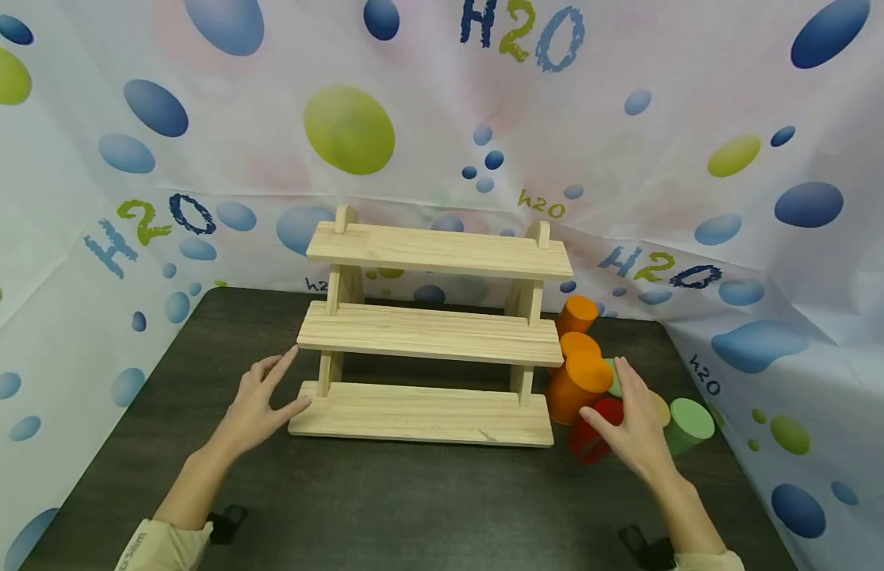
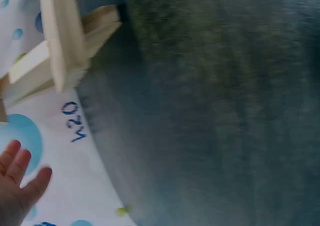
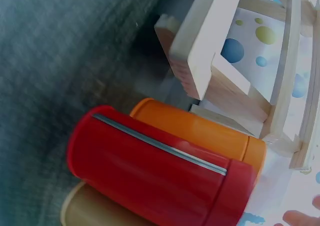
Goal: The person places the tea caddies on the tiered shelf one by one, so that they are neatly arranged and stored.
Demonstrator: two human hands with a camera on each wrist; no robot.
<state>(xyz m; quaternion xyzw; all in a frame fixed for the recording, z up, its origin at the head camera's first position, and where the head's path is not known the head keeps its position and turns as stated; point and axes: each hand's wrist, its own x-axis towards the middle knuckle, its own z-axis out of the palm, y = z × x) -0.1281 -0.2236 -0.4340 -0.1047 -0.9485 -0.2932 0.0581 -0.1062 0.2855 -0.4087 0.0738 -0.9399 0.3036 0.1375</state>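
Note:
A three-tiered wooden shelf stand (image 1: 427, 337) stands on the dark table. Beside its left end is my left hand (image 1: 252, 404), fingers spread; in the left wrist view that hand (image 2: 20, 186) shows at the lower left corner, apart from the wood. My right hand (image 1: 634, 428), fingers extended, hovers over a group of cylindrical cans at the stand's right. Nearest to it are a red can (image 1: 591, 444) and an orange can (image 1: 579, 385). In the right wrist view the red can (image 3: 160, 166) lies before the orange can (image 3: 200, 131). Neither hand holds anything.
Two more orange cans (image 1: 577, 314) stand behind, close to the stand's right end. A green can (image 1: 690, 424) and a yellowish can (image 1: 660, 408), partly hidden by my right hand, stand at the right. A patterned curtain (image 1: 442, 103) surrounds the table (image 1: 413, 507) at the back and sides.

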